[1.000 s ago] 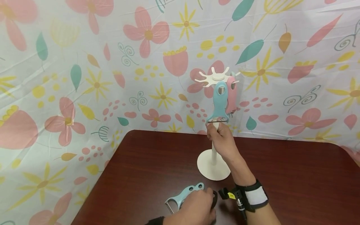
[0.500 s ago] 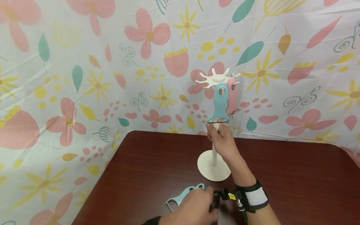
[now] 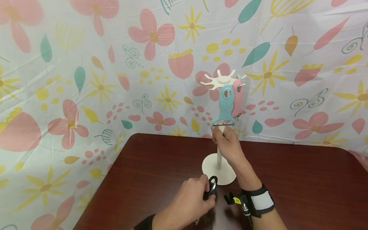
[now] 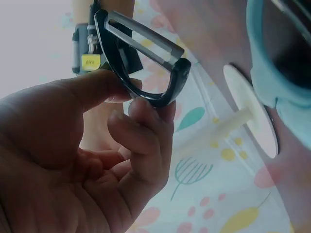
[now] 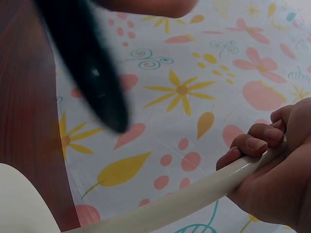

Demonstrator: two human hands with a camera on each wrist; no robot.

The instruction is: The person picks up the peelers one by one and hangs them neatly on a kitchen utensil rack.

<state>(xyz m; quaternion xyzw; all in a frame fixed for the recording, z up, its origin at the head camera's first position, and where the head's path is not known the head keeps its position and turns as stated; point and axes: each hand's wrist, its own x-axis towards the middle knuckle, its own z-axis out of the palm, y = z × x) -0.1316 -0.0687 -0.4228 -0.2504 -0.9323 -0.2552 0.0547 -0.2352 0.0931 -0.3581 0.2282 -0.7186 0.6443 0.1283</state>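
Observation:
My left hand (image 3: 191,198) pinches a black peeler (image 4: 116,53) between thumb and fingers, in front of the stand's base. Its looped handle end (image 3: 212,183) points up and away; the metal blade (image 4: 146,42) shows in the left wrist view. Farther off, my right hand (image 3: 227,143) grips the pole (image 5: 189,201) of a white hanging stand (image 3: 214,169), below its ring of hooks (image 3: 223,80). A light blue peeler (image 3: 226,103) and a pink peeler (image 3: 237,97) hang from the hooks. Another light blue peeler (image 4: 262,73) shows close up in the left wrist view.
The stand is on a dark red-brown table (image 3: 161,166). A flowered cloth (image 3: 115,80) hangs behind and to the left of it. Strapped to the right wrist is a small black camera (image 3: 230,198) with a cable.
My left hand has lifted the black peeler from the near part of the table and moved it forward toward the stand. The right hand has stayed on the pole.

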